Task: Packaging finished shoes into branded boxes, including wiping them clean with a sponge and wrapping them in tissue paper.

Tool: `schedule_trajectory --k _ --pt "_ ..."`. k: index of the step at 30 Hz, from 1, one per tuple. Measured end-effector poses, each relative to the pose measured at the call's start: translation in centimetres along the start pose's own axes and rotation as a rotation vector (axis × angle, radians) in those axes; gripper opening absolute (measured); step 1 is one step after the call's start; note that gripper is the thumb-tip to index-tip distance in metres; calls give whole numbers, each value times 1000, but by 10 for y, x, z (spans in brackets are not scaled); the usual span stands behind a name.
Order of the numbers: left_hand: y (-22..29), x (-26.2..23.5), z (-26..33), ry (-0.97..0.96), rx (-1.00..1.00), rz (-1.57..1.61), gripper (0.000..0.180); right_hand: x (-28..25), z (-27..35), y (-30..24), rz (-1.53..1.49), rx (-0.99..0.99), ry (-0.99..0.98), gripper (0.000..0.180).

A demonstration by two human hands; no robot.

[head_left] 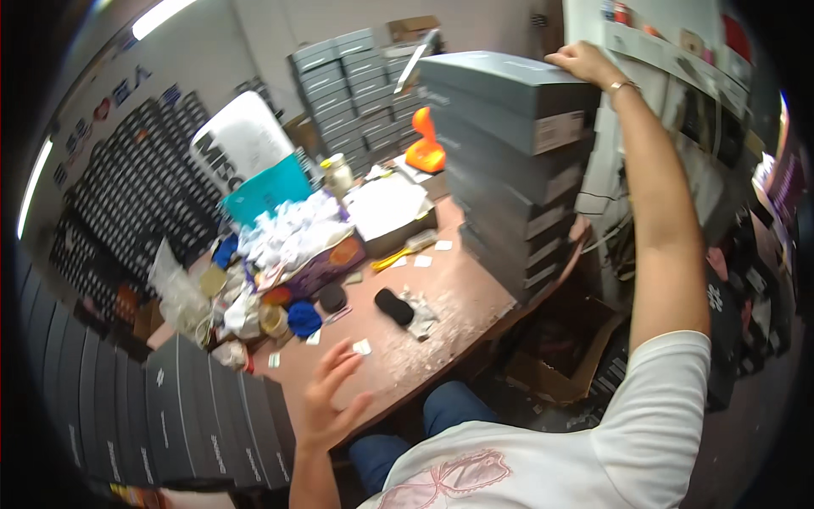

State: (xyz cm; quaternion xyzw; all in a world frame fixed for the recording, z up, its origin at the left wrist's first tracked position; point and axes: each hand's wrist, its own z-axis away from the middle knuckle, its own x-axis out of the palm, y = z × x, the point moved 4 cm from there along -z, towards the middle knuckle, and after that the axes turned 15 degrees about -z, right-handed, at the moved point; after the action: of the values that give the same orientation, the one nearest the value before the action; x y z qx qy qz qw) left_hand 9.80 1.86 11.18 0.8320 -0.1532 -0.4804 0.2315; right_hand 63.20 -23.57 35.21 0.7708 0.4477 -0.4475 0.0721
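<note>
I see right hand flat atop grey box stack, fingers gripping nothing | left hand over counter, fingers wide (near white tag).

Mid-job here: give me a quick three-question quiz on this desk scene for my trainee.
1. True or false: the right hand rests on the top box of the grey box stack.
2. What is the left hand doing? A) gripping a box B) open, fingers spread above the desk edge C) holding the blue ball
3. What colour is the curved object behind the stack?

Key: 1 true; 2 B; 3 orange.
</note>
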Motion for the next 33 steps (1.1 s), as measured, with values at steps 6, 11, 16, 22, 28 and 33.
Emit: schedule_trajectory --k 6,11,16,22,28,33 --pt "-8 -185 190 1509 -153 -625 34 -41 24 -74 -204 -489 618 29" --pt "-80 -233 309 1707 -669 -359 31 158 130 -354 -802 -650 -313 44" --pt "-126 -208 330 1619 -793 6 35 276 265 -534 -1083 -916 -729 81" --pt "-123 -197 293 1398 -946 -786 39 348 317 -616 -1824 368 -1577 101" --pt "-88 -139 201 1207 -646 -6 25 363 291 -571 -1852 464 -1479 85" --pt "-41 -39 160 883 -505 -221 42 382 312 -401 -1921 611 -1258 53"
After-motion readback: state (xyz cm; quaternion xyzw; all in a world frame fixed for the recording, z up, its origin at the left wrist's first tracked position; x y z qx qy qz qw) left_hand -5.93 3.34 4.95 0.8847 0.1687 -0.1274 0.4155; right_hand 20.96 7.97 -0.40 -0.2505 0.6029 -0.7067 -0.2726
